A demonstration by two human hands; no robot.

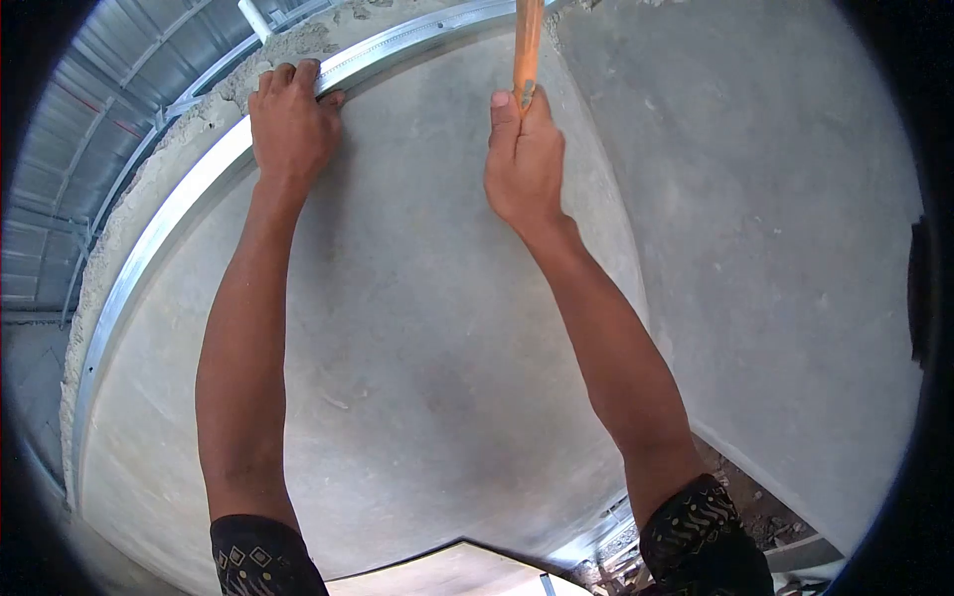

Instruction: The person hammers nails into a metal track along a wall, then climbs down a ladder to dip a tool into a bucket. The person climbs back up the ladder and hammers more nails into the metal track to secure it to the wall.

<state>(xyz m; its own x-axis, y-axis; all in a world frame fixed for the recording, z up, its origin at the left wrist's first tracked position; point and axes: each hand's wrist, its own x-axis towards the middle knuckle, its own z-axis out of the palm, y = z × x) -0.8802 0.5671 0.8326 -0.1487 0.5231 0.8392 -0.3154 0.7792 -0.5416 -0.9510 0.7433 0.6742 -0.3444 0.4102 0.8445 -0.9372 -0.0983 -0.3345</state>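
My left hand (295, 121) is raised to the top of the grey wall (417, 248), its fingers wrapped over the shiny metal channel (397, 42) that runs along the upper edge. To the right, my right hand (526, 159) is closed around an orange wooden handle (528, 50). The handle points upward and its upper end is cut off by the frame, so the tool's head is hidden.
Rough mortar (139, 194) lines the wall top behind the channel. Metal roof sheets and beams (109, 84) show at upper left. Another grey wall (775, 199) meets this one at right. A pale board (462, 574) and rubble (760, 502) lie below.
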